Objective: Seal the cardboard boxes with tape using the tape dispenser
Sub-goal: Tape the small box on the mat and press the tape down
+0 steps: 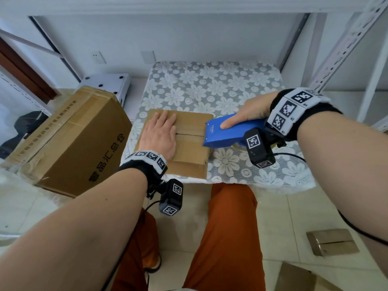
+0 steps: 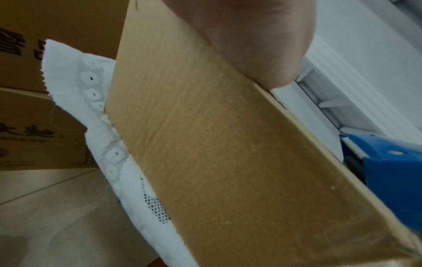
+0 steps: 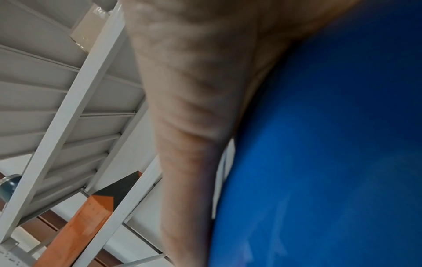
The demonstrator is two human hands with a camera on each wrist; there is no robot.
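Small cardboard box (image 1: pixel 189 148) on the lace-covered table (image 1: pixel 231 164), seam (image 1: pixel 189 134) untaped. Left hand (image 1: pixel 160 135) flat, fingers straight, pinning flaps. Right hand (image 1: pixel 249 114) wrapped around blue tape dispenser (image 1: pixel 226 133) at right edge. Best dragged straight along the seam, pressing firmly.

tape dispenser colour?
Blue: the tape dispenser gripped by the right hand. Clearest in the head view.
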